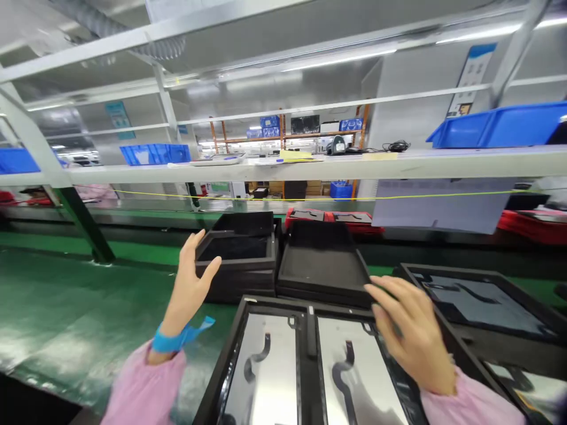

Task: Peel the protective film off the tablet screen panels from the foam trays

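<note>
Hands (188,289) (410,336) open, grips empty, near trays (241,260)

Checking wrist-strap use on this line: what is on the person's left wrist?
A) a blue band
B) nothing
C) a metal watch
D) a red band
A: a blue band wraps the wrist just below the open left hand, above the pink sleeve, with a loose blue end trailing to the side.

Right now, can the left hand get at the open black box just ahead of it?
Probably yes. The left hand is open, its fingers by the near left corner of the open black box, and nothing lies between them. The right hand is off at the flat black tray.
</note>
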Demonstrator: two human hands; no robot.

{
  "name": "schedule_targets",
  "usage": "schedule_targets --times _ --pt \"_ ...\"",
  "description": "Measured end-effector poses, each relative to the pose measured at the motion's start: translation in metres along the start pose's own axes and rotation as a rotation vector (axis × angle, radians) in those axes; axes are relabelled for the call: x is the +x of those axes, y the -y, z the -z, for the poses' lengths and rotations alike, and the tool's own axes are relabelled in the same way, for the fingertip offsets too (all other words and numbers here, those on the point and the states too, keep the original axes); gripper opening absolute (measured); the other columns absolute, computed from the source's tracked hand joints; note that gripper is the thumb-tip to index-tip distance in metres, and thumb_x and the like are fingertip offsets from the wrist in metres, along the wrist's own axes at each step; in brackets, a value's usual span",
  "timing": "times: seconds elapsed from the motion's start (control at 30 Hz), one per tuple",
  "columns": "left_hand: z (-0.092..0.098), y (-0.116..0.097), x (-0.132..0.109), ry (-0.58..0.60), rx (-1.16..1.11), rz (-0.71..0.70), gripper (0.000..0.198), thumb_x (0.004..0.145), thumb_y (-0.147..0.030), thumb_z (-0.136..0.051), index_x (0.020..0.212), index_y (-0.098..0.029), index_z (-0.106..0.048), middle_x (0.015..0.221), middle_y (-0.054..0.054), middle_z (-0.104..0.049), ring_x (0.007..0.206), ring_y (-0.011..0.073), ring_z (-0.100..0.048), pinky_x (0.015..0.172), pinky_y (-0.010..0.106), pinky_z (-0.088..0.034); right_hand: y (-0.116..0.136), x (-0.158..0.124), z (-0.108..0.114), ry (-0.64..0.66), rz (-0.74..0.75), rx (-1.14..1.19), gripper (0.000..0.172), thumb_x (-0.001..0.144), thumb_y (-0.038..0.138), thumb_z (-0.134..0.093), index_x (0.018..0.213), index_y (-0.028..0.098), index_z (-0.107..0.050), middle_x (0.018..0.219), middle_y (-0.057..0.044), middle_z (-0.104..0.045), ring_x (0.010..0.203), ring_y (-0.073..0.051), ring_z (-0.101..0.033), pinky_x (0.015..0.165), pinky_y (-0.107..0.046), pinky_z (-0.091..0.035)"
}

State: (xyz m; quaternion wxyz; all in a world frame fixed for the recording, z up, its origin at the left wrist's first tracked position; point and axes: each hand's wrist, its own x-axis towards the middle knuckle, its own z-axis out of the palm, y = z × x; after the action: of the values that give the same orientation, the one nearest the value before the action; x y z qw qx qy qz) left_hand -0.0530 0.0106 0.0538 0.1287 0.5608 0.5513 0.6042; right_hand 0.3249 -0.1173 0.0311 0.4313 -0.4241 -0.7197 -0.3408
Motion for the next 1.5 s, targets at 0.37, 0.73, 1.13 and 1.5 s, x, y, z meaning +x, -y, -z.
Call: schedule_targets --times 0.37,0.73,1.13,1.5 --pt "-0.029 0.121 0.068 -0.250 -0.016 0.527 0.046 0.088 -0.031 -0.059 0.130 -0.018 -0.047 0.131 0.012 -0.050 0.113 0.0265 -0.055 0.092 0.049 -0.049 0.016 -0.070 -0.105 0.442 0.179 0.029 0.033 0.092 0.024 -0.044 0.121 0.019 -0.058 0.128 -0.012 -0.050 0.123 -0.031 -0.040 0.096 -0.049 -0.038" --pt "-0.020 0.085 0.023 0.040 0.095 0.277 0.075 0.081 -0.025 -0.062 0.145 -0.015 -0.024 0.156 0.016 -0.016 0.146 0.0249 -0.009 0.119 0.041 -0.008 0.012 -0.106 -0.119 0.656 0.119 0.157 0.040 0.098 0.033 -0.034 0.124 0.013 -0.057 0.118 -0.013 -0.057 0.116 -0.026 -0.047 0.092 -0.042 -0.047" --pt "0.022 0.062 -0.044 0.504 0.278 0.168 0.059 0.080 -0.038 -0.059 0.136 -0.023 -0.047 0.153 0.010 -0.033 0.145 0.0280 -0.017 0.115 0.046 -0.020 0.013 -0.102 -0.124 0.656 0.055 0.206 0.043 0.100 0.037 -0.029 0.114 0.016 -0.063 0.116 -0.014 -0.058 0.114 -0.026 -0.049 0.090 -0.044 -0.049" --pt "0.008 0.118 0.079 0.226 0.317 0.186 0.014 0.078 -0.024 -0.070 0.083 -0.013 -0.063 0.108 0.008 -0.064 0.113 0.0251 -0.055 0.102 0.049 -0.039 0.009 -0.108 -0.119 0.615 0.081 0.164 0.042 0.100 0.037 -0.029 0.122 0.021 -0.061 0.114 -0.011 -0.060 0.108 -0.024 -0.054 0.085 -0.040 -0.052"
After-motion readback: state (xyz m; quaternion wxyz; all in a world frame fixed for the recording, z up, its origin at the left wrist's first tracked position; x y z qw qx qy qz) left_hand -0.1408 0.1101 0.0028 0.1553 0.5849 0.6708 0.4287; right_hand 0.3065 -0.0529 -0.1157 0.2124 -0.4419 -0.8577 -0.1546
